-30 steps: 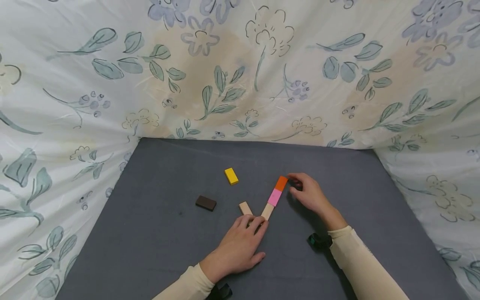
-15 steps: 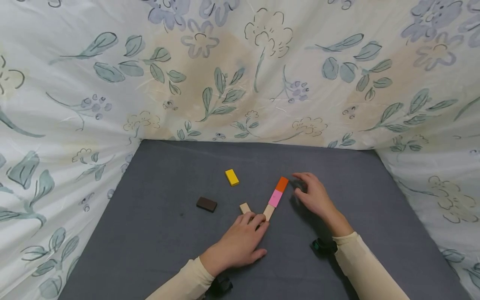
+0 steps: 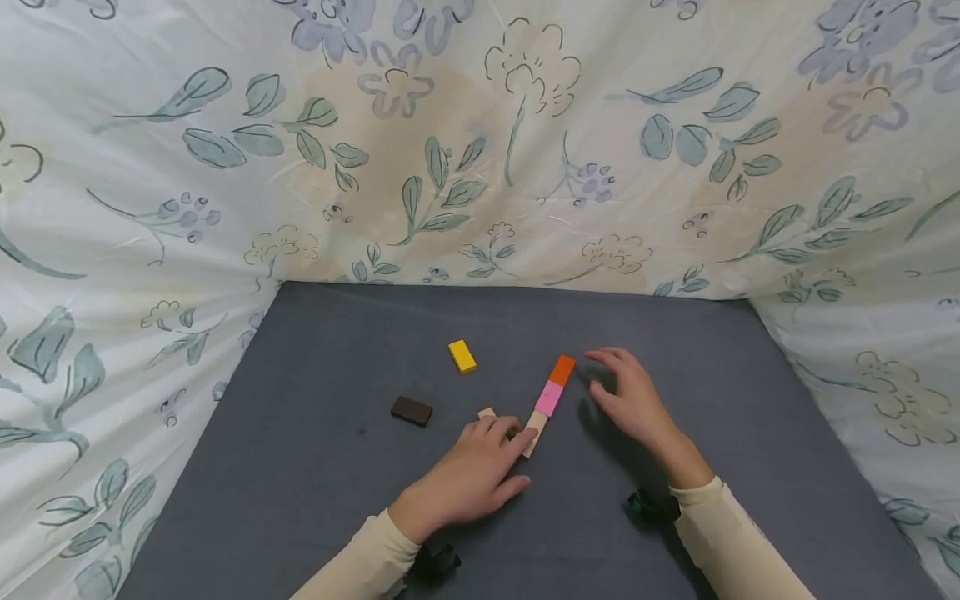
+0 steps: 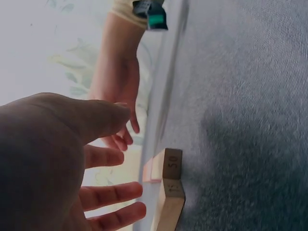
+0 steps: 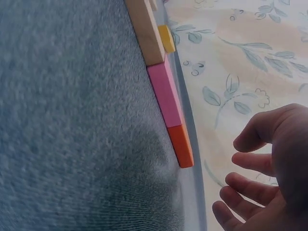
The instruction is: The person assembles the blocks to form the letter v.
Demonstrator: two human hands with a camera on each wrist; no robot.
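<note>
Trouble, I judge remotely, could start at the left hand: loosely spread, gripping nothing, it might knock the pale oblong wooden block under it out of line with the pink and orange oblong blocks left of the relaxed, empty right hand.

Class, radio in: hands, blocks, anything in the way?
Left hand over pale blocks, partly hiding them. Right hand near orange block, holding nothing. Pink block between orange and pale. Yellow block lies aside.
</note>
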